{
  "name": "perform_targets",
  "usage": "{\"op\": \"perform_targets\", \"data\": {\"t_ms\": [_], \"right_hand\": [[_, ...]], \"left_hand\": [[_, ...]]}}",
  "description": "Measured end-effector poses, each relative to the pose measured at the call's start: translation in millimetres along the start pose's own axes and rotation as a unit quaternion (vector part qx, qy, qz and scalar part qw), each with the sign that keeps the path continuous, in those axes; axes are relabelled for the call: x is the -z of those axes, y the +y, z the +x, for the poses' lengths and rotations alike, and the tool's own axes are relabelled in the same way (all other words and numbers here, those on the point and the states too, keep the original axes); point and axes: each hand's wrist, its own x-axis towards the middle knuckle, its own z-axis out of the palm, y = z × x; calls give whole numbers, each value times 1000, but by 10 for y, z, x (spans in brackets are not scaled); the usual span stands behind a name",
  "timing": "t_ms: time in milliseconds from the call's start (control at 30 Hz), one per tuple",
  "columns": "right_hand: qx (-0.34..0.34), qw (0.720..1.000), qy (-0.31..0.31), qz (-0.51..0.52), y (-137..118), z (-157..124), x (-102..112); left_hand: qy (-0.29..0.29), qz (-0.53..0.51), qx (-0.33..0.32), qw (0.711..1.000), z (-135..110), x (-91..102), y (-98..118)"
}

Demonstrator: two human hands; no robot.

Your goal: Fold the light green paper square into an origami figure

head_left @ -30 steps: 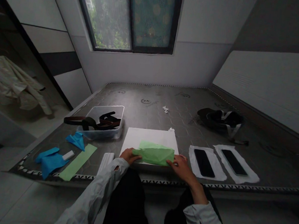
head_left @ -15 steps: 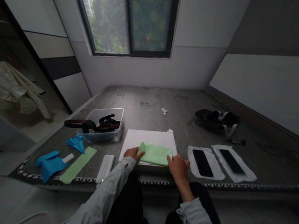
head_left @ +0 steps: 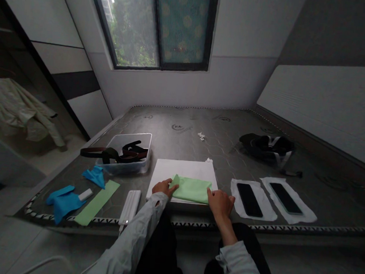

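A light green folded cloth (head_left: pixel 193 189) lies across the front part of a white box (head_left: pixel 182 167), its upper left corner peaking slightly. My left hand (head_left: pixel 164 187) pinches the cloth's left edge, thumb pointing inward. At the opposite end, my right hand (head_left: pixel 221 204) has its thumb and fingers closed on the lower right edge. Left of the box is a white power bank (head_left: pixel 129 207) with a cable at its near end. Two dark phones, a near one (head_left: pixel 250 200) and a farther one (head_left: pixel 285 197), rest on white sheets to the right.
A clear plastic bin (head_left: pixel 124 168) holds dark belts (head_left: pixel 116 154). Near it lie a green strip (head_left: pixel 98 202), blue cloth pieces (head_left: pixel 64 203) and a small white block (head_left: pixel 85 195). A black cap (head_left: pixel 267 146) sits at the right, and small white items (head_left: pixel 201 136) lie farther back.
The view has shifted slightly, so everything sits a little farther right. Both hands stay on the green cloth's ends, with hardly any movement.
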Motion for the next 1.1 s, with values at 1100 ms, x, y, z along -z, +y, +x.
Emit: {"op": "perform_targets", "data": {"t_ms": [1100], "right_hand": [[38,993,99,-50,-162,-192,-21]], "left_hand": [[41,162,-48,985,-23,-136,71]]}}
